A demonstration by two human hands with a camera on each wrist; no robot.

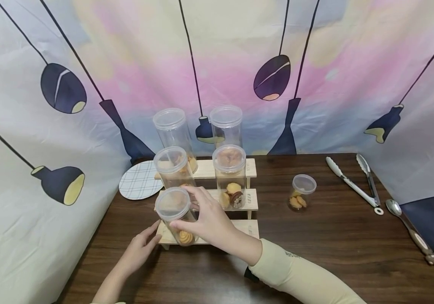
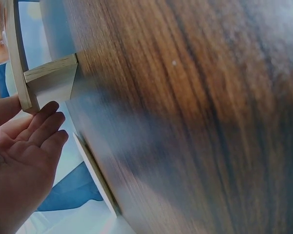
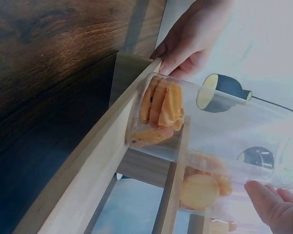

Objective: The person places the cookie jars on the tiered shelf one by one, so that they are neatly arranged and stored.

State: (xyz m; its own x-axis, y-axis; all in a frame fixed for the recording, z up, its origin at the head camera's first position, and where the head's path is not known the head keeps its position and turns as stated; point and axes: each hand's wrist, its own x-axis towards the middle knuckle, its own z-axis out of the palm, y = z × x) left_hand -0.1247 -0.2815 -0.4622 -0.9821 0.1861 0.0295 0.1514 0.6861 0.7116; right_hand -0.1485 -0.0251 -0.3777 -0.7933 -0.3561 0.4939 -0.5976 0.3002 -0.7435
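Note:
A clear lidded jar of cookies [image 1: 175,215] is on the lowest step of a three-step wooden stand [image 1: 245,229], near its left end. My right hand [image 1: 211,217] holds this jar from the right, thumb on the near side and fingers toward the back, just below the lid. At the left end of the same step, my left hand [image 1: 141,247] grips the board's edge, its thumb [image 2: 5,108] and fingers on either side of the corner. In the right wrist view, the jar's base meets the board and several ridged cookies [image 3: 161,105] lie in its bottom.
Behind stand two middle-step jars [image 1: 229,177] and two taller top-step jars [image 1: 171,126], all lidded. To the right are a small cookie jar [image 1: 301,192], tongs [image 1: 353,183] and a spoon [image 1: 410,230]. A checked round mat [image 1: 138,180] lies at the back left.

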